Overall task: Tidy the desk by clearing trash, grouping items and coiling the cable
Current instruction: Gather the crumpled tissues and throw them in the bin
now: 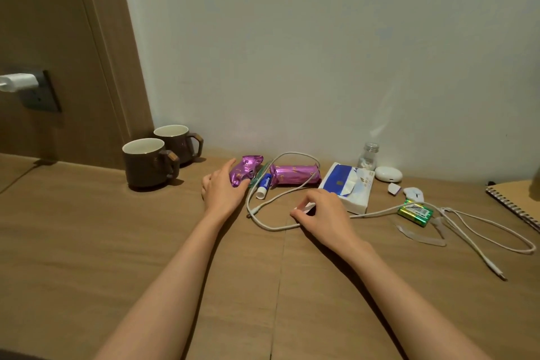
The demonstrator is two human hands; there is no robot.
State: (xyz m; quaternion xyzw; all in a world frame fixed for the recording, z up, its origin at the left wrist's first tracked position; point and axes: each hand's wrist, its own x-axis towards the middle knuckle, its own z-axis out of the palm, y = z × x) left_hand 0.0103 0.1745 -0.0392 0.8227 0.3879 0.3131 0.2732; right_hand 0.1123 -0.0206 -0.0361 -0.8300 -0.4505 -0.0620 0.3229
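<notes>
My left hand (223, 190) rests on a crumpled purple wrapper (247, 169) near the wall, fingers curled around its near end. My right hand (323, 212) pinches a small white scrap (306, 207) against the desk, just beside the white cable (271, 199). That cable loops around a purple snack pack (295, 175) and trails right past green batteries (415, 212) in loose loops. A white-and-blue lip balm stick (264, 185) lies between the two purple packs.
Two brown mugs (147, 162) stand at the back left. A blue-and-white tissue pack (349, 185), a small glass bottle (368, 156), a white earbud case (388, 173), paper scraps (394, 188), clear plastic strips (420, 237) and a spiral notebook (517, 202) lie to the right. A charger (17, 82) sits in a wall socket.
</notes>
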